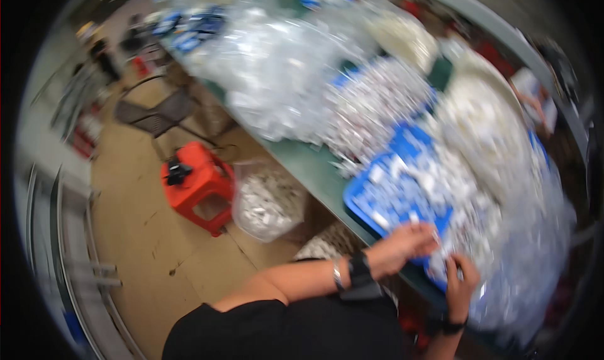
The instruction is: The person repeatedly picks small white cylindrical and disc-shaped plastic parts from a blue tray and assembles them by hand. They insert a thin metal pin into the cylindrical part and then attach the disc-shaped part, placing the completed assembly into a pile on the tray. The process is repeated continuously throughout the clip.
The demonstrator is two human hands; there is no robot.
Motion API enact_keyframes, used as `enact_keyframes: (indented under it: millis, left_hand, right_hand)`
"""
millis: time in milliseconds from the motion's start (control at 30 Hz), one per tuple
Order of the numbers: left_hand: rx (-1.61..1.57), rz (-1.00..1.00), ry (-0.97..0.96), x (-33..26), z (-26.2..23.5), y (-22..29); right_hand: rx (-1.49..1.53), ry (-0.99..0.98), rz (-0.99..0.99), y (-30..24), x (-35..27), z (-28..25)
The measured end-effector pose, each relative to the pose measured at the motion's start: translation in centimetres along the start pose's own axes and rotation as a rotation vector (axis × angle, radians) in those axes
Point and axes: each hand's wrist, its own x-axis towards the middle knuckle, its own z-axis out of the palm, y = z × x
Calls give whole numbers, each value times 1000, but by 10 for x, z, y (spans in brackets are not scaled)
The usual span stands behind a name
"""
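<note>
My left hand (410, 242) is over the near corner of a blue tray (355, 203), its fingertips pinched together. Close by on the right, my right hand (462, 277) has thumb and fingers brought together in a pinch. Blur hides what either hand holds, if anything. Many small white pieces (402, 190) lie in the tray, and more white pieces (476, 218) are heaped right of it.
A green table (302, 165) carries a pile of clear plastic bags (270, 64), a heap of small wrapped pieces (377, 102) and a large whitish sack (484, 115). On the floor at left are a red stool (195, 193), a bag of white pieces (267, 203) and a dark chair (154, 111).
</note>
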Motion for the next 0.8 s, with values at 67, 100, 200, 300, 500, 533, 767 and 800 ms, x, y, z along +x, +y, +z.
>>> enact_keyframes:
  millis: [67,100,200,300,500,533,767,800]
  left_hand:
    - [-2,-23,68,0,4,6]
    - [31,-40,79,-2,9,12]
    - [71,-66,93,-4,17,19]
    - [83,-90,94,3,14,16]
    - [109,-117,122,6,18,13]
    - [110,-119,124,6,17,12]
    - [173,-179,84,10,23,8]
    - [188,-195,75,10,22,7]
  right_hand:
    - [89,-12,94,0,3,1]
    - [132,-28,120,-5,3,0]
    - [201,-50,138,-2,7,-2]
    - [253,-67,198,0,5,-3]
    - [176,-40,89,9,2,-4]
    - [144,-36,39,10,3,-5]
    - [95,-33,-82,14,13,-2]
    - [229,-63,56,10,12,3]
